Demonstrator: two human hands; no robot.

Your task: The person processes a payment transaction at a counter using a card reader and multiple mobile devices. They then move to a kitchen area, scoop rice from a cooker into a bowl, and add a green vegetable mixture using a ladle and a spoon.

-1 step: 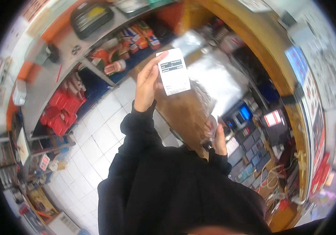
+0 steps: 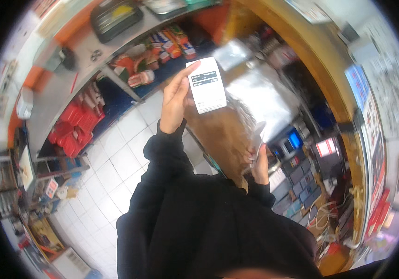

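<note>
Higher above the right hand (image 2: 260, 168) than a moment ago stands a thin whitish piece (image 2: 258, 136), while the left hand (image 2: 174, 103) has hardly shifted. From where I stand I count two bare hands, one rectangular white paper slip (image 2: 209, 95) and that one whitish piece. Both arms wear black sleeves; the left reaches farther forward, its hand raised, pinching the slip's left edge between thumb and fingers. Closer to the body, the right hand pinches the whitish piece, whose exact kind I can't tell. The slip hangs over the brown counter (image 2: 209, 131), left of a shiny, silvery plastic sheet (image 2: 263, 95). It looks flat, with two dark printed bands across its upper half and small print near the bottom.
</note>
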